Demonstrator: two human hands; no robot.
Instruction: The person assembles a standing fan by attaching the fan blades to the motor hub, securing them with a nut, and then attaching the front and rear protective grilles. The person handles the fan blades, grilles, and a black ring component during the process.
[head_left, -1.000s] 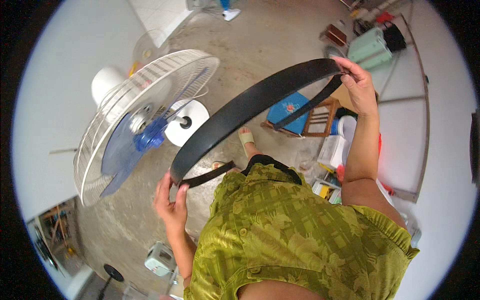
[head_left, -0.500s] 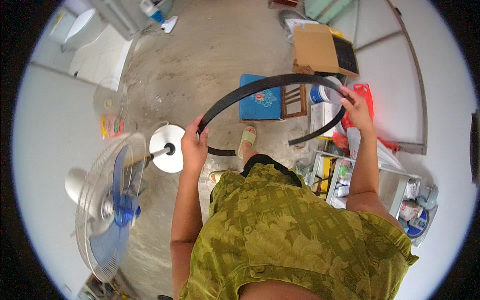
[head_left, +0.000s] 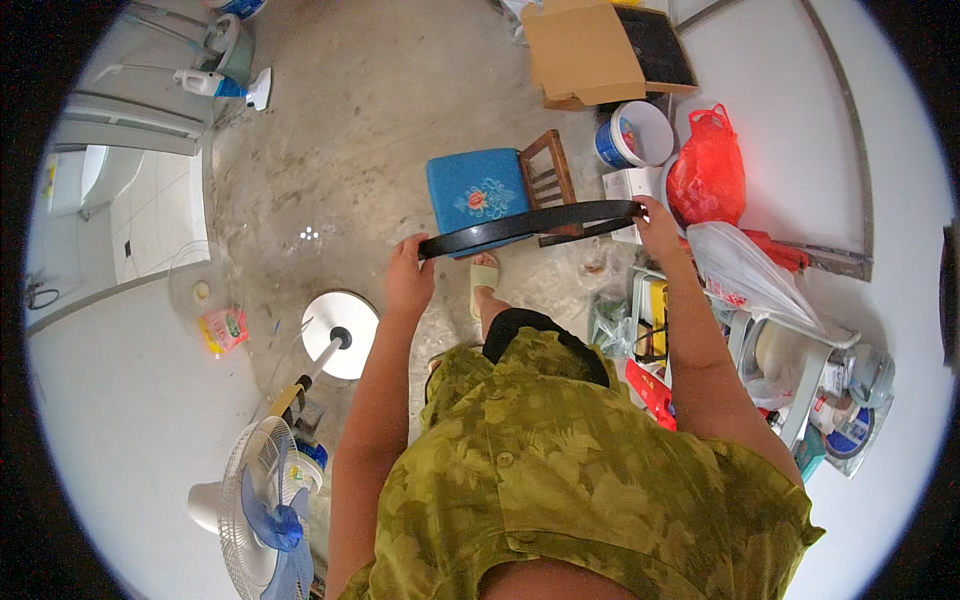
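Black strip (head_left: pixel 520 226) held aloft, crossing view of near edge of blue-seated chair (head_left: pixel 468 178). Left hand (head_left: pixel 408 275) pinches it left of chair; right hand (head_left: pixel 657 232) pinches it right of chair. Best handled with even, light grip, untwisted, clear of chair.

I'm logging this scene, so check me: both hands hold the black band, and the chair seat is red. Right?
Not quite: the head view shows the chair seat is blue, not red. The left hand and right hand do hold the black band.
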